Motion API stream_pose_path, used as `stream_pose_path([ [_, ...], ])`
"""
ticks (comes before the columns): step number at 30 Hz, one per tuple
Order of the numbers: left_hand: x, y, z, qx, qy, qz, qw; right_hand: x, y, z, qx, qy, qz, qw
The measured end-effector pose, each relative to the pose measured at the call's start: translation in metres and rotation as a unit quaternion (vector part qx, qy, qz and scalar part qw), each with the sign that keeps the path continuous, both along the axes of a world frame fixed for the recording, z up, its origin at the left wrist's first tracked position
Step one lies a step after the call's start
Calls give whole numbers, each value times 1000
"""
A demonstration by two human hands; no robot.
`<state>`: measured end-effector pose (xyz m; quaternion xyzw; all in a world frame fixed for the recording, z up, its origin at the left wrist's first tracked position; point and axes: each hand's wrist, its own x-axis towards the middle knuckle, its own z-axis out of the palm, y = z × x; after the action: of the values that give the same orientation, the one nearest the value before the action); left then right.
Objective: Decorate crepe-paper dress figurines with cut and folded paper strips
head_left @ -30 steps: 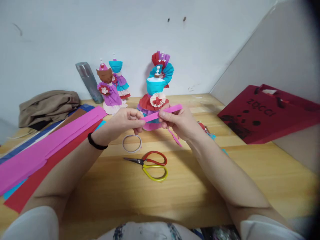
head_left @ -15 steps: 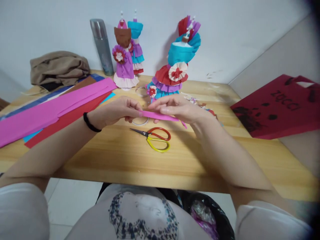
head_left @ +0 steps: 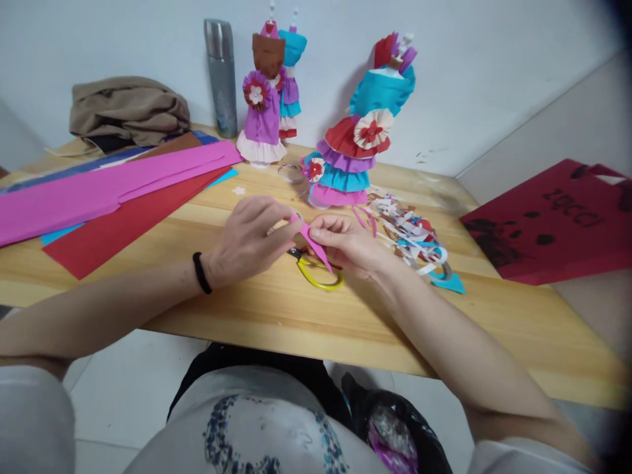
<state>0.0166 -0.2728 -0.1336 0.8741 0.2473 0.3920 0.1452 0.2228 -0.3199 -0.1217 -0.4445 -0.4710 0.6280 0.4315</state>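
A narrow pink crepe paper strip (head_left: 318, 249) is pinched between my two hands above the table. My left hand (head_left: 257, 230), with a black band at the wrist, has its fingers closed on the strip's upper end. The thumb and fingers of my right hand (head_left: 343, 240) grip it farther along, and one end hangs free below. Right under the hands lies a pair of scissors (head_left: 320, 283); its yellow handle shows, while the blades and red handle are mostly hidden.
Dolls in layered paper dresses (head_left: 345, 158) stand at the back beside a grey flask (head_left: 221, 79). Coloured paper sheets (head_left: 99, 197) and a brown cloth (head_left: 128, 108) lie left. Paper scraps (head_left: 409, 230) and a red bag (head_left: 553, 224) are right. A black trash bag (head_left: 399, 421) sits below.
My hands have come closer together, and the pink strip, stretched out sideways before, now slants down between them. My left hand has turned its back upward. The view has shifted a little.
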Motion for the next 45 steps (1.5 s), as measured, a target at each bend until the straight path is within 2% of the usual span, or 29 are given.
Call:
stream_pose_path([
  [4, 1, -4, -3, 52, 17, 21, 998, -9, -9, -3, -16, 13, 10, 1000],
  [9, 4, -1, -7, 96, -13, 58, 994, -14, -16, -3, -8, 2, 11, 1000],
  [11, 6, -4, -8, 85, -32, 63, 994, -15, -17, -4, -3, -4, 6, 1000],
  [13, 8, -9, -6, -6, -54, 51, 997, -15, -17, -5, 1, -7, 1, 1000],
  [15, 11, -16, -2, -162, -70, 28, 984, -15, -16, -7, -5, -6, -2, 1000],
  [17, 12, -20, 4, -322, -82, -3, 943, -15, -15, -10, -15, -2, -11, 1000],
  [19, 12, -22, 8, -440, -102, -27, 891, -15, -14, -11, -24, -2, -30, 999],
  [21, 11, -23, 10, -513, -126, -35, 849, -16, -14, -13, -24, -7, -49, 998],
  [23, 10, -23, 9, -548, -140, -33, 824, -16, -14, -13, -23, -16, -58, 998],
  [26, 11, -23, 8, -564, -149, -21, 812, -18, -15, -14, -19, -29, -61, 998],
  [30, 12, -26, 9, -552, -142, -7, 822, -22, -17, -15, -11, -43, -66, 997],
  [34, 9, -29, 9, -549, -128, -40, 825, -25, -18, -15, 5, -56, -70, 996],
  [42, 4, -28, 4, -587, -131, -62, 797, -26, -18, -17, 2, -80, -71, 994],
  [45, 4, -28, 4, -589, -131, -69, 794, -27, -18, -18, 4, -80, -78, 994],
])
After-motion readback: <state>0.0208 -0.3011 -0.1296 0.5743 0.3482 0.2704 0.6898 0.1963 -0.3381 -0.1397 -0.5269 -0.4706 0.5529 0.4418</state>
